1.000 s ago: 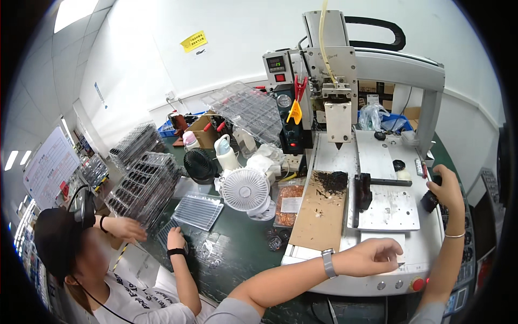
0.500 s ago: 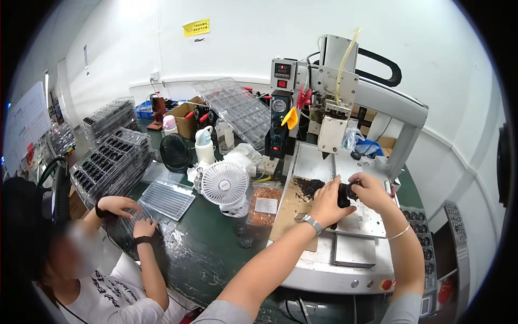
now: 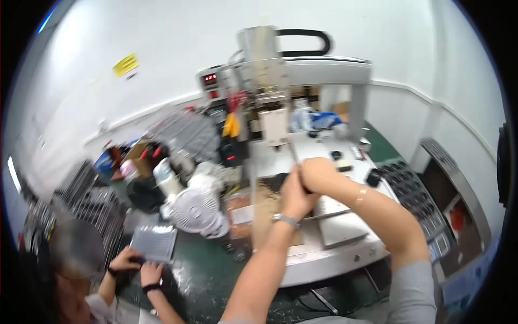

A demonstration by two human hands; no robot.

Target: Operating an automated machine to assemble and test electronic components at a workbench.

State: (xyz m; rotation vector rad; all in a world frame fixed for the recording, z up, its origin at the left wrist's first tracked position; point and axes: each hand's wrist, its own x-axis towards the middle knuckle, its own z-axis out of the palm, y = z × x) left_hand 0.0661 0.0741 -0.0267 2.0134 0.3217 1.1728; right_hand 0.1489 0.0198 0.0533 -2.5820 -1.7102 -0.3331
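8 o'clock off worker's hands: co-worker's hands [image 3: 125, 259] just beside clear ribbed tray [image 3: 154, 243]. About 9: white fan [image 3: 195, 209]. 8, closer in: bag of copper-coloured bits [image 3: 240, 204], then cardboard [image 3: 265, 220] under dark crumbs [image 3: 275, 182]. 11: machine head [image 3: 274, 127]. Centre: left hand [image 3: 295, 197] and right hand [image 3: 318, 175] together over white machine bed [image 3: 311, 149]; fingers hidden, can't tell from here if clamped on anything. 3: black part [image 3: 373, 177], then tray of black round parts [image 3: 415, 186].

I'm looking at the white fan [image 3: 195, 209] now, a dark fan [image 3: 143, 195] behind its left, orange-brown packet [image 3: 240, 216] to its right, ribbed tray [image 3: 153, 243] front-left of it.
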